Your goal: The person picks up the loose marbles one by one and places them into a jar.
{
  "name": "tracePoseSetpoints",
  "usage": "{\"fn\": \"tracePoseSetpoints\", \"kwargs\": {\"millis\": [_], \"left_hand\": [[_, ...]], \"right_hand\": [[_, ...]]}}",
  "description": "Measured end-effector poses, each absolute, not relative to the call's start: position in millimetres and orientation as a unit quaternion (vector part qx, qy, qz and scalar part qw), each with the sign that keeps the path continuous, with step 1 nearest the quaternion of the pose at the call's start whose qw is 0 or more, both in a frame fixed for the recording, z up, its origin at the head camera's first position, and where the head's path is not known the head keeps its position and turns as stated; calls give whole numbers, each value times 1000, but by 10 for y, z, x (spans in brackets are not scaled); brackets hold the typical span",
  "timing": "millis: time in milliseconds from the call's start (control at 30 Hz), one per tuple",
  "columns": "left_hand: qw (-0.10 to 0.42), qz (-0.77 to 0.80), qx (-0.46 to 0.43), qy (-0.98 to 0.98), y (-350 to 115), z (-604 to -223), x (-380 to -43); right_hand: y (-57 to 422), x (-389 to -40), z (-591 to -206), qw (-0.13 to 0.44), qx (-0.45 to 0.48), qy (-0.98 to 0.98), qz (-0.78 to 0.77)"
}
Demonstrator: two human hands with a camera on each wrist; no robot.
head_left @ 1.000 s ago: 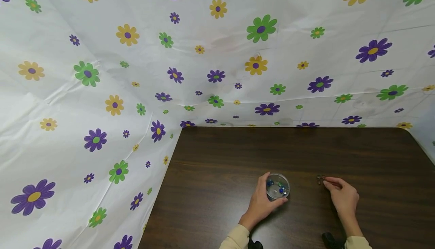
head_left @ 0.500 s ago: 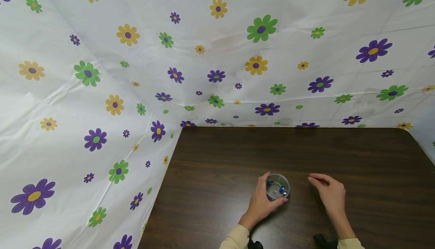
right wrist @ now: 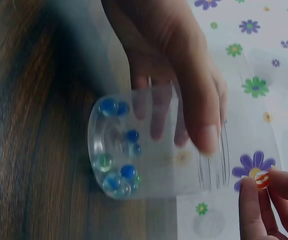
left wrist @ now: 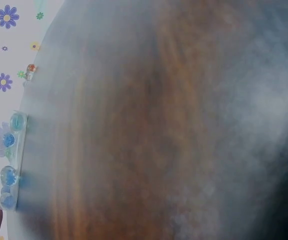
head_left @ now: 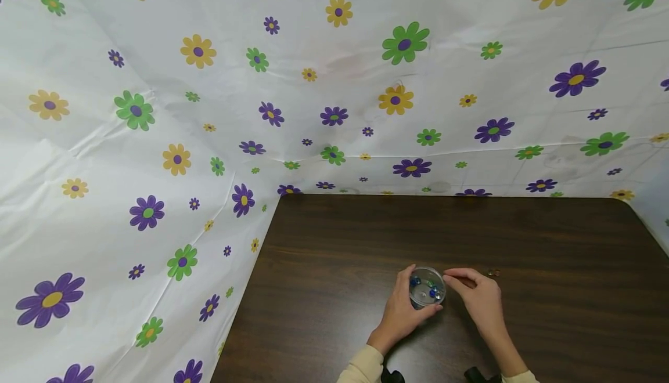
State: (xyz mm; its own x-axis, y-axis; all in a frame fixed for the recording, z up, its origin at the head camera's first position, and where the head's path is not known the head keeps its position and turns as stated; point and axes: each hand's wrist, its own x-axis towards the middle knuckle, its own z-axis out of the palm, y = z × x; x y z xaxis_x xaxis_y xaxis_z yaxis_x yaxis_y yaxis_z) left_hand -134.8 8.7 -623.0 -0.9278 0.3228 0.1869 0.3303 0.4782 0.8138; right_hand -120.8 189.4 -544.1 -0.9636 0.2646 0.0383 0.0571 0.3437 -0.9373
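Observation:
My left hand grips a clear plastic jar that stands on the dark wooden table. Several blue marbles and a green marble lie on the jar's bottom. Thumb and fingers of my right hand pinch a clear marble with an orange-red swirl, right beside the jar's open mouth. In the left wrist view, a blurred surface fills most of the frame and the left hand is largely hidden.
A few loose clear-and-orange marbles lie on the table to the right of the jar, beyond my right hand. A white cloth with flowers hangs behind the table and along its left side.
My right hand has picked up a marble from the loose group and carried it left to the jar's rim. The left hand and jar have stayed in place.

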Motion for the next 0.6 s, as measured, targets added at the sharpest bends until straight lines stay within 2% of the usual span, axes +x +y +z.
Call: {"fn": "tracePoseSetpoints", "kwargs": {"millis": [267,600], "left_hand": [[0,-477,-192,-858,81,-6242,-1345],[8,-473,-194,-860,77,-6228,-1352]], "right_hand": [[1760,-1157,-5429,62,-86,-816,568],[1695,-1138,-5442,70,-59,-832,546]]}}
